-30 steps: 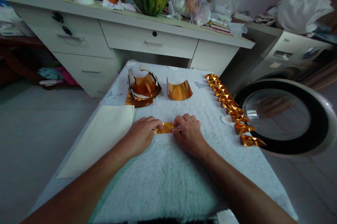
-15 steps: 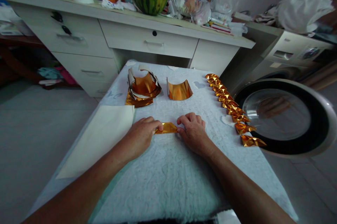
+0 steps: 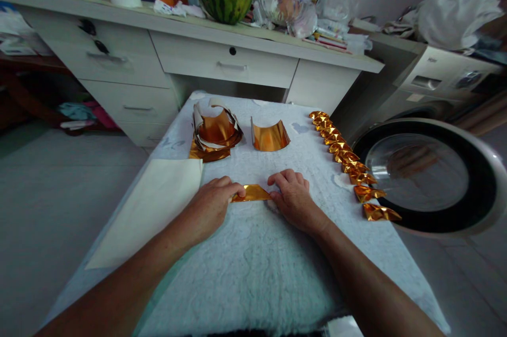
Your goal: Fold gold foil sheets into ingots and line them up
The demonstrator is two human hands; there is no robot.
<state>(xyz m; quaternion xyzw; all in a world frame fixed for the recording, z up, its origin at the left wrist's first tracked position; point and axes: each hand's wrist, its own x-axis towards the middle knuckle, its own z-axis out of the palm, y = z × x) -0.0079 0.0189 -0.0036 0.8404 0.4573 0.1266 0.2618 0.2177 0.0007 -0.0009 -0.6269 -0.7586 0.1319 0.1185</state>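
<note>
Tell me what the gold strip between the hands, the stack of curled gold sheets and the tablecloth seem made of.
Gold strip: probably foil paper, shiny, given its metallic sheen and crisp edges.
Curled gold sheets: likely foil-faced paper, glossy gold with matte, pale backs showing.
Tablecloth: matte fabric, by its fuzzy, puckered surface; fibre unclear.

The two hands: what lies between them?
A gold foil strip lies between the left hand and right hand, in the head view.

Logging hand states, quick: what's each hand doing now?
Left hand: closed, holding the gold strip.
Right hand: half-curled at the strip's right tip; grip cannot be told.
</note>
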